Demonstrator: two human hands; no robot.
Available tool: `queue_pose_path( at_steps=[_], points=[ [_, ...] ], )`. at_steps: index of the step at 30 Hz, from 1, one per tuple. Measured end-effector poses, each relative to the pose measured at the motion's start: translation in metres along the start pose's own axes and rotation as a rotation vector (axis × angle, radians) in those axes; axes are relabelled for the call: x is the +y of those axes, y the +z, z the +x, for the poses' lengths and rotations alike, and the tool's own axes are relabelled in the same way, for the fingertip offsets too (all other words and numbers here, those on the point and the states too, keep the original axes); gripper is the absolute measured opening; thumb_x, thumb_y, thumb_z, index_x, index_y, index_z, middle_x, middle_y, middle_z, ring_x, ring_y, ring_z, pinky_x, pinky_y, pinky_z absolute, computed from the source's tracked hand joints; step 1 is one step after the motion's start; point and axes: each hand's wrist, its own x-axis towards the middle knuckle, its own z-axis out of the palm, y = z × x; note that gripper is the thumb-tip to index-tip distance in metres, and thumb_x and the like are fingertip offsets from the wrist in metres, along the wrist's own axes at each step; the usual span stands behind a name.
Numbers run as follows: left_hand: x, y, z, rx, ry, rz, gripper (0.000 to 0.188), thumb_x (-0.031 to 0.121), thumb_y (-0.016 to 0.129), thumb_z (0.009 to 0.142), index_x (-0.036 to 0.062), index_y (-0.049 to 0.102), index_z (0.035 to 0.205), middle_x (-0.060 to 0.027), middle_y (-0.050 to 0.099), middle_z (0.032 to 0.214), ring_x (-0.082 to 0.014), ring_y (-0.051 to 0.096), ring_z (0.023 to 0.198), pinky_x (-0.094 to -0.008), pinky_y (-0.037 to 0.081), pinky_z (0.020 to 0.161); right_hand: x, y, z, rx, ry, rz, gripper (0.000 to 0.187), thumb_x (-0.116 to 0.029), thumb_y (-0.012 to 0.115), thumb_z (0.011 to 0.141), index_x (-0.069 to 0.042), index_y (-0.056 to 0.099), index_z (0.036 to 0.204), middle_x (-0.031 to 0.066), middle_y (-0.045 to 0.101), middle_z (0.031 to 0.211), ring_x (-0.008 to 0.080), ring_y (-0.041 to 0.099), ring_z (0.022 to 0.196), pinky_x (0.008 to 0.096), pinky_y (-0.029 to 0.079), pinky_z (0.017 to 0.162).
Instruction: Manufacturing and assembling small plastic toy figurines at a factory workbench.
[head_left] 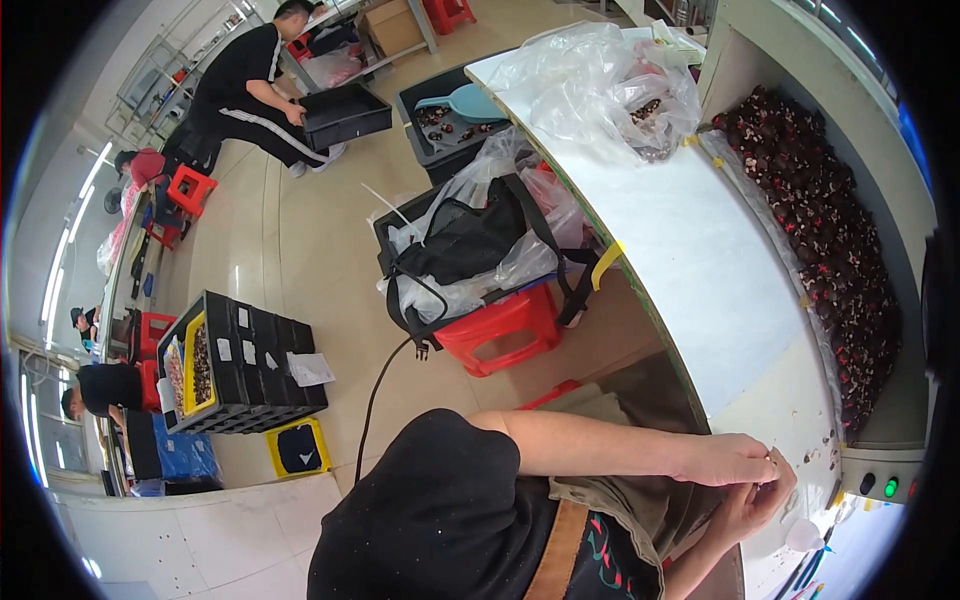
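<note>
My left hand [732, 460] reaches across from the lower middle and meets my right hand [752, 508] over the near end of a white worktable [775, 420]. The fingertips of both hands are pinched together at one spot. A tiny brownish piece [778, 457] seems to show between them, too small to name. Small loose dark bits [830, 440] lie on the tabletop beside the hands. Right of the table, a heap of small dark parts [800, 230] with red and whitish specks fills a grey trough.
Clear plastic bags [610, 85] lie on the table's far end. A black bag [470, 240] rests in a crate over a red stool [505, 330]. Stacked black crates [265, 365] stand left. Another person [250, 85] holds a black crate [345, 115]. A green-lit button [891, 487] is near my hands.
</note>
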Motion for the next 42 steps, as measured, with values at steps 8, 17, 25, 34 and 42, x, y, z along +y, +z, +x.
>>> queue_pose_path(
  at_steps=[8,17,25,34,42],
  points=[
    [-0.005,-0.004,0.001,-0.036,0.039,-0.036,0.039,0.034,0.045,0.086,-0.0036,0.055,0.088,-0.0055,0.055,0.085,-0.0131,0.05,0.083,-0.0277,0.042,0.074,0.003,0.0,-0.003,0.001,0.0,-0.033,0.017,-0.001,0.056,0.084,-0.001,0.054,0.101,0.0088,0.053,0.101,0.02,0.053,0.092,0.0304,0.043,0.082],
    [-0.007,-0.008,0.002,-0.073,0.098,-0.019,0.041,0.036,0.045,0.085,-0.0037,0.055,0.09,-0.0064,0.056,0.085,-0.0141,0.05,0.082,-0.028,0.043,0.073,0.005,0.002,-0.004,0.002,0.038,0.001,0.022,-0.006,0.056,0.085,-0.003,0.053,0.107,0.0068,0.055,0.103,0.0189,0.053,0.095,0.0297,0.042,0.085],
    [-0.005,-0.006,0.001,-0.064,0.077,-0.01,0.04,0.034,0.045,0.086,-0.0048,0.055,0.09,-0.0073,0.056,0.086,-0.0144,0.051,0.082,-0.0291,0.043,0.073,0.001,0.001,-0.002,0.0,-0.007,-0.047,0.02,-0.007,0.056,0.086,-0.003,0.053,0.106,0.0062,0.055,0.103,0.0186,0.054,0.095,0.0298,0.042,0.086],
    [-0.005,-0.006,0.0,-0.043,0.03,-0.021,0.041,0.035,0.047,0.086,-0.0047,0.056,0.09,-0.0076,0.057,0.086,-0.0148,0.052,0.083,-0.0286,0.044,0.074,-0.002,0.003,-0.002,0.007,-0.001,-0.033,0.019,-0.006,0.055,0.087,-0.004,0.054,0.105,0.0054,0.056,0.103,0.0181,0.054,0.095,0.0291,0.043,0.086],
    [-0.006,-0.007,0.001,-0.034,0.057,-0.019,0.042,0.036,0.046,0.085,-0.0046,0.056,0.09,-0.008,0.058,0.086,-0.015,0.053,0.084,-0.0285,0.044,0.074,-0.004,0.003,0.0,-0.001,0.009,-0.047,0.018,-0.006,0.055,0.086,-0.004,0.054,0.105,0.005,0.056,0.102,0.0179,0.054,0.094,0.0291,0.042,0.085]
  ],
)
